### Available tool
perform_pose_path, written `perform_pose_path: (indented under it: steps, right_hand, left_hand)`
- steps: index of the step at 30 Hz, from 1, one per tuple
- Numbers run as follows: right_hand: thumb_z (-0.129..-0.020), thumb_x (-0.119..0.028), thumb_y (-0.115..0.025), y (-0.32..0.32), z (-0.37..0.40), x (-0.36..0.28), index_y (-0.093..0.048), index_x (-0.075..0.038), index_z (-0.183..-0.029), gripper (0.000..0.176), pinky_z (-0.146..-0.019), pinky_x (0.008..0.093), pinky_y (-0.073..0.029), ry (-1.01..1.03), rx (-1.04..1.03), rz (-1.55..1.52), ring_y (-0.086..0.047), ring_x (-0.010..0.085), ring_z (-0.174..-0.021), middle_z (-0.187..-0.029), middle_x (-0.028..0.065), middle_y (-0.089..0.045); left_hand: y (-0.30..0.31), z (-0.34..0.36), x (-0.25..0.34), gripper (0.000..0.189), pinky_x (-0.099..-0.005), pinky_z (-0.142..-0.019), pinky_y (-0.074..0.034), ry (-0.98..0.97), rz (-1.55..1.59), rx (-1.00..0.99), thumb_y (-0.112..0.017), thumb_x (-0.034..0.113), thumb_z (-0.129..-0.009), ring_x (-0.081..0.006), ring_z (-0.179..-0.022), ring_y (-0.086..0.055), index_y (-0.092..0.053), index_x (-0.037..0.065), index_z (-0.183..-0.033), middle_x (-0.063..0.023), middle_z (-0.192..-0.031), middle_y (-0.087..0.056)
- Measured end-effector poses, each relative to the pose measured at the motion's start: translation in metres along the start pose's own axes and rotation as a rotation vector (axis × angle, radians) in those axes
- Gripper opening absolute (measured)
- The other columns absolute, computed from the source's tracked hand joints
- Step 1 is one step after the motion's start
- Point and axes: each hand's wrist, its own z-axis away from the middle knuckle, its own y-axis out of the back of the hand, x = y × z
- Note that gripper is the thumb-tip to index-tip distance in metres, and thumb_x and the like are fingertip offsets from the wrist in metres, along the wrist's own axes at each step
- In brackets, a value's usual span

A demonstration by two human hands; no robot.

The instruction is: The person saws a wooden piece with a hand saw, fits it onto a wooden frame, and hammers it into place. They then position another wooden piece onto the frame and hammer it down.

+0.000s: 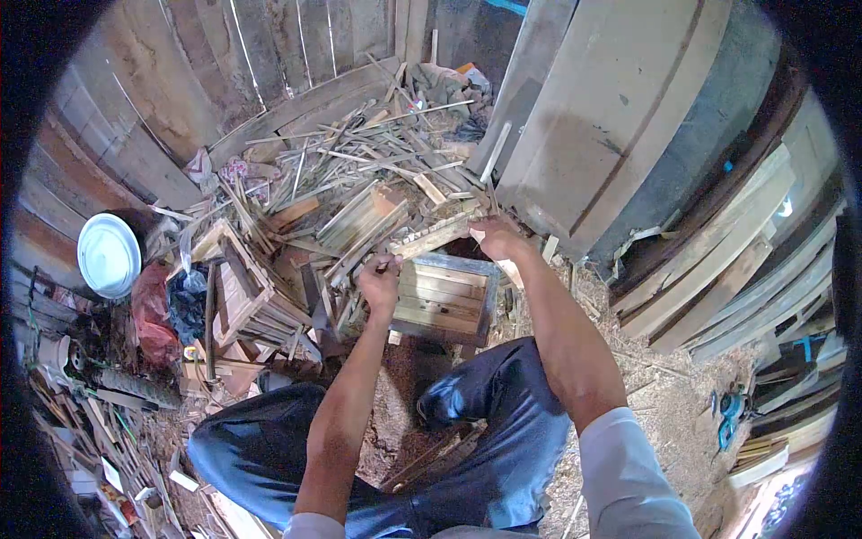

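- Your left hand (380, 283) is closed, fingers curled in around the near end of a wooden strip (438, 238).
- Your right hand (499, 238) grips the other end of that strip, thumb against it, so the strip spans between your hands at a slant, its right end farther from you.
- The strip is over the far edge of a wooden box (491, 305), whose grey rim frames pale slats; whether the two touch, you cannot tell from here.
- The box's near edge sits just ahead of your legs (503, 427), limiting room toward you.
- Beyond your hands, the scrap pile (359, 157) crowds the far side, with loose stick ends poking out.
- To your left, a wooden crate (235, 314) stands near your left arm.
- On your right, a tall panel (620, 126) rises beyond your right hand.
- Your widest low room is the sawdust floor (646, 422) on the right, bounded by leaning planks (718, 260) and a blue tool (732, 409).
- Any print on the orange and white wrapper (471, 76) at the back is too small to read.
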Motion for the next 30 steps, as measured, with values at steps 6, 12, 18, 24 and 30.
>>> perform_pose_path:
  steps: [6, 12, 18, 24, 30]
  right_hand:
    - [-0.078, 0.001, -0.046, 0.002, 0.002, -0.002, -0.048, -0.023, -0.14, 0.067, -0.112, 0.0321, -0.031, -0.031, 0.027, -0.028, -0.038, 0.0307, -0.135, -0.145, 0.018, -0.042]
    - [-0.079, 0.001, -0.045, 0.009, 0.007, -0.008, -0.047, -0.025, -0.141, 0.068, -0.112, 0.0335, -0.031, -0.065, -0.036, 0.0, -0.036, 0.031, -0.137, -0.147, 0.0186, -0.038]
    - [-0.078, 0.004, -0.045, 0.007, 0.009, -0.006, -0.046, -0.024, -0.142, 0.07, -0.114, 0.0356, -0.029, -0.058, -0.014, -0.048, -0.03, 0.0314, -0.14, -0.152, 0.0169, -0.031]
    - [-0.075, 0.006, -0.045, 0.001, 0.001, 0.005, -0.047, -0.024, -0.141, 0.072, -0.113, 0.0346, -0.029, 0.003, -0.007, -0.025, -0.033, 0.0314, -0.138, -0.15, 0.0181, -0.034]
    - [-0.076, 0.004, -0.046, -0.006, -0.005, 0.01, -0.047, -0.021, -0.141, 0.07, -0.114, 0.0337, -0.028, -0.033, 0.005, -0.113, -0.032, 0.0304, -0.139, -0.15, 0.0161, -0.035]
  left_hand:
    - [0.002, 0.003, 0.005, 0.012, -0.0249, -0.06, -0.043, -0.001, -0.123, 0.022, -0.074, 0.01, -0.08, -0.0088, -0.064, -0.054, -0.066, 0.0, -0.078, -0.0024, -0.07, -0.062]
    - [0.003, 0.002, 0.006, 0.011, -0.0249, -0.058, -0.042, 0.009, 0.023, -0.013, -0.072, 0.009, -0.082, -0.009, -0.06, -0.052, -0.066, 0.001, -0.079, -0.0011, -0.067, -0.06]
    - [0.004, 0.005, 0.022, 0.014, -0.0242, -0.058, -0.045, 0.132, 0.05, -0.049, -0.074, 0.007, -0.081, -0.0082, -0.063, -0.055, -0.065, -0.003, -0.086, -0.0034, -0.073, -0.065]
    - [0.002, 0.009, 0.034, 0.015, -0.0268, -0.066, -0.049, -0.056, -0.076, 0.033, -0.073, 0.004, -0.08, -0.0118, -0.071, -0.059, -0.063, -0.003, -0.088, -0.0081, -0.079, -0.066]
    - [0.007, 0.008, 0.035, 0.029, -0.0311, -0.074, -0.052, 0.011, -0.154, -0.016, -0.075, 0.014, -0.079, -0.0165, -0.077, -0.065, -0.066, -0.004, -0.1, -0.0098, -0.088, -0.07]
